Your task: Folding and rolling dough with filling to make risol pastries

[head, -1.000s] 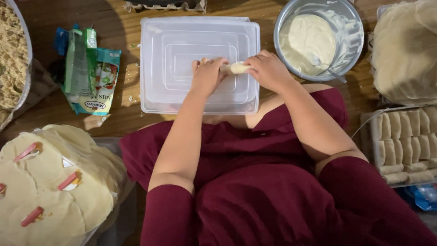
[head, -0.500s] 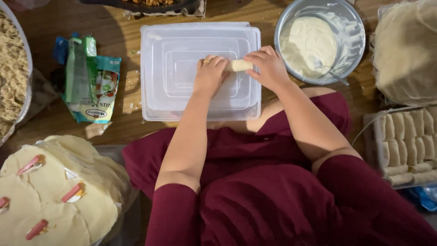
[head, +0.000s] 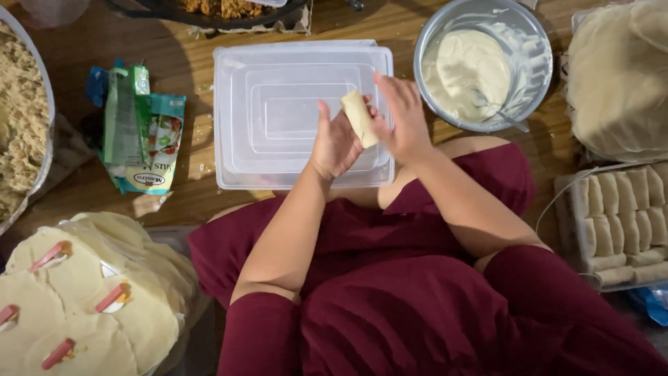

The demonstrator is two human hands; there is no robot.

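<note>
Hands meet over the clear plastic lid (head: 278, 115) that serves as a work board on the wooden floor (head: 198, 202), seen from the single head view. The pale wrapped roll (head: 360, 118) stands nearly upright between them, lifted off the lid. The left hand (head: 336, 143) cradles it with its palm turned toward the roll and its thumb up, while the right hand (head: 400, 122) presses against the far side with flattened fingers. Neither hand is clenched; both are loosely closed about the roll.

Judging by this, the roll is being firmed and sealed. Doing it well would call for even, light pressure along its whole length so the thin wrapper does not split, and for the loose edge to be held down until it sticks. The steel bowl (head: 480, 63) of white paste sits just beside the right hand, near enough to serve as glue.

Much stays unclear. The seam of the roll and its lower end lie behind the left palm, so whether it is closed cannot be told. What fills it does not show. The tray of finished rolls (head: 623, 223) at the right edge, the stack of round wrappers (head: 83, 306) with red clips at lower left, and the basin of brown crumbly filling (head: 21, 125) are all cut off by the frame.
</note>
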